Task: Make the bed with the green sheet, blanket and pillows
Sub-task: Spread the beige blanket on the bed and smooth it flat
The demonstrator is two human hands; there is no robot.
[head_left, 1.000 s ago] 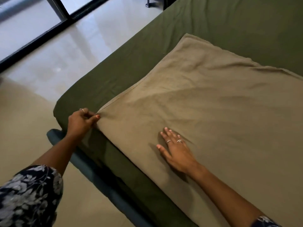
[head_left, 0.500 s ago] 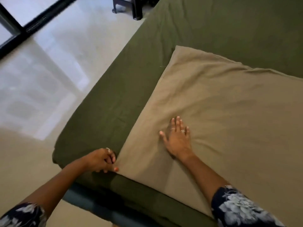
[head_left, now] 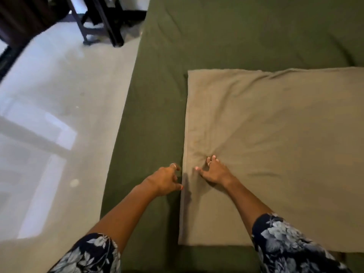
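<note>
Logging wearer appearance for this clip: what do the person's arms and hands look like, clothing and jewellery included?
Both forearms are bare. Each upper arm has a short dark navy sleeve printed with pale grey-white flowers, one on the left sleeve and one on the right sleeve. The left hand wears a thin ring on one finger; the right hand wears a ring too. No watch or bracelet shows.

Both arms outstretched, left hand curled, right hand fingers bent, pressing down.
</note>
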